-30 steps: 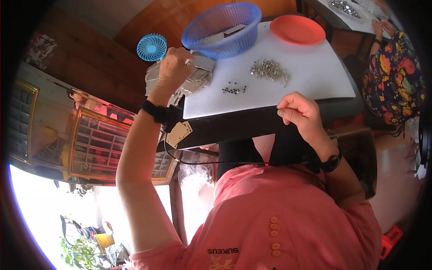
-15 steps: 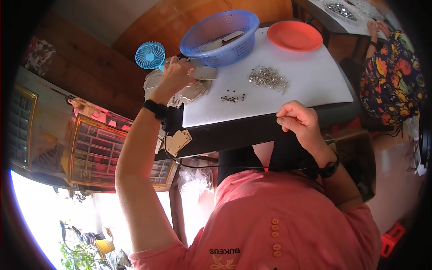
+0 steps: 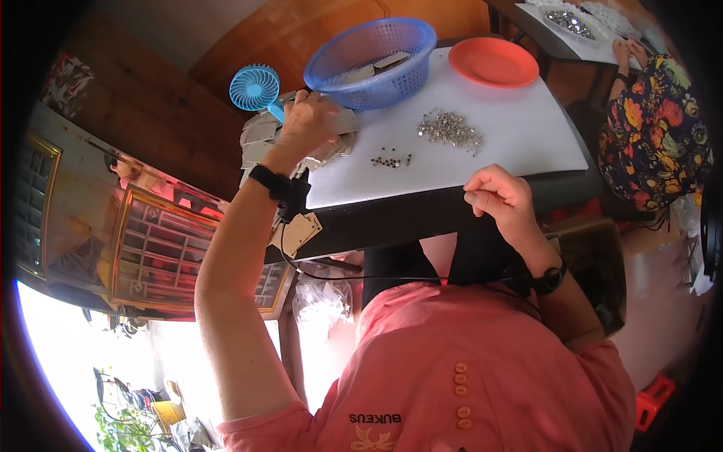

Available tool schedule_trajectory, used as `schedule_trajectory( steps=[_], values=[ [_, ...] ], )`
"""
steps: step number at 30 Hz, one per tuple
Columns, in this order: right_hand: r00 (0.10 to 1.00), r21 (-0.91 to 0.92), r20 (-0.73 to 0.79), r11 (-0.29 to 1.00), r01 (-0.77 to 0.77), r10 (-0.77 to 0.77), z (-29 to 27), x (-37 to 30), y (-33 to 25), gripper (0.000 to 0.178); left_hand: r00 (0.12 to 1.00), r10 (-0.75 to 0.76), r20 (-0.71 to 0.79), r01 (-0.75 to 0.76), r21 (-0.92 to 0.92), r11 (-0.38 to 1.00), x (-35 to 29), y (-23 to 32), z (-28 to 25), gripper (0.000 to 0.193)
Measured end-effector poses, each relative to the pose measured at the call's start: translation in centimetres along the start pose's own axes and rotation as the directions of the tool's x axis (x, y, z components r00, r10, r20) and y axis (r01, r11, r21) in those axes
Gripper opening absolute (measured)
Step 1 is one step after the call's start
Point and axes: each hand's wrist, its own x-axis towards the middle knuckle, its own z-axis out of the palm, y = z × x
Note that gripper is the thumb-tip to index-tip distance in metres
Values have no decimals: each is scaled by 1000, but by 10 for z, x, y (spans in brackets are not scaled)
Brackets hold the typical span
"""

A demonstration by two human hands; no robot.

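Note:
My left hand (image 3: 309, 120) reaches over a spread heap of pale flat cards (image 3: 260, 132) at the left end of the table. Its fingers point down among the cards and are partly hidden and slightly blurred, so whether they grip one does not show. My right hand (image 3: 503, 197) hovers at the table's front edge, thumb and curled fingers pressed together; anything between them is too small to make out. On the white sheet (image 3: 520, 124) lie a pile of small shiny silvery pieces (image 3: 450, 129) and, nearer me, a small scatter of dark pieces (image 3: 391, 160).
A blue perforated basket (image 3: 422, 73) holding some cards and an orange-red plate (image 3: 495, 62) stand at the back. Beside the heap is a blue hand fan (image 3: 254, 88). More cards (image 3: 300, 233) lie below the front edge. Another person (image 3: 655, 128) works at the right.
My left hand has shifted slightly right and toward me over the card heap. My right hand keeps its closed pose almost in place.

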Motion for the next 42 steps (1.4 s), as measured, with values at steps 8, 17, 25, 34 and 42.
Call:
schedule_trajectory(
  steps=[8, 17, 25, 34, 42],
  values=[
    [1000, -27, 1, 1000, 16, -16, -2, 0, -2, 7, 891, -402, 209, 396, -791, 466, -27, -5, -48, 42],
    [977, 117, 5, 970, -213, 214, 39, 45, -37, 21, 820, -421, 388, 328, -921, -210, -108, 126, -52, 33],
    [929, 61, 284, 962, -266, 238, 50, 46, -20, 15, 833, -406, 375, 210, -894, -395, -136, 154, -40, 24],
    [981, -108, 120, 984, -139, 152, 57, 39, -20, 13, 901, -314, 300, 193, -924, -329, -160, 176, -31, 42],
    [921, 189, 289, 928, -321, 260, 62, 23, -42, 28, 742, -482, 467, 189, -835, -517, -167, 169, -20, 26]
  ],
)
